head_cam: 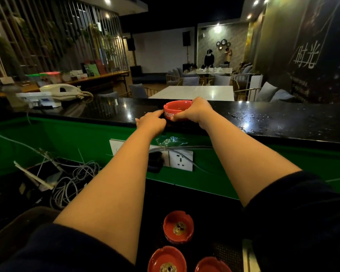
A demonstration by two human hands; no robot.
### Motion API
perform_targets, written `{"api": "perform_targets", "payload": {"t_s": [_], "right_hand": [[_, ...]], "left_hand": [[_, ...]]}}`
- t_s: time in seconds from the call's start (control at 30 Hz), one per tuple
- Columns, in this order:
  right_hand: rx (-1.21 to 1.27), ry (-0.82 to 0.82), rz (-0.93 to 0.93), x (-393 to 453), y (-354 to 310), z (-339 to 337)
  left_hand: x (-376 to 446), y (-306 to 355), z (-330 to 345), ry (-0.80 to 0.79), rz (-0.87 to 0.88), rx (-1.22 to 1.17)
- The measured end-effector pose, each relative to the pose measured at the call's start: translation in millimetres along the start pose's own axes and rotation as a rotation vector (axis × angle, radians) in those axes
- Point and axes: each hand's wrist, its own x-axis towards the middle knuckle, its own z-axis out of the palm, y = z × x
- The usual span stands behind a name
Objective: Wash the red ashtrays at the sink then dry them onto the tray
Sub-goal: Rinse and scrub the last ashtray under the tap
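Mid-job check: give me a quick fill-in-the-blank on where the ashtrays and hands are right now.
1. The right hand grips a round red ashtray that sits on the glossy ____ counter.
2. The left hand touches that ashtray with an outstretched ____.
3. On the dark tray near the person, ____ more red ashtrays are in view.
4. The nearer ashtray on the tray holds ____ in its bowl.

Missing words: black; finger; three; ash
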Motion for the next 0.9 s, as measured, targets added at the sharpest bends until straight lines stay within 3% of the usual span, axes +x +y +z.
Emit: {"api": "perform_targets", "payload": {"t_s": [0.3,0.4,0.53,0.67,0.9], "right_hand": [[0.178,0.147,-0.163,-75,18,-27],[0.195,0.179,-0.199,-129,33,-36],[0.207,0.172,-0.168,-211,63,-46],[0.168,0.209,-0.161,-302,109,-41],[0.115,0.125,-0.044,-434,201,-22]], "left_hand": [[-65,30,-13,0.27,0.044,-0.465],[-111,30,-5,0.191,0.084,-0.736],[-189,20,19,-0.013,0.195,-0.812],[-266,-6,56,-0.241,0.288,-0.78],[-360,-25,120,-0.547,0.355,-0.571]]}}
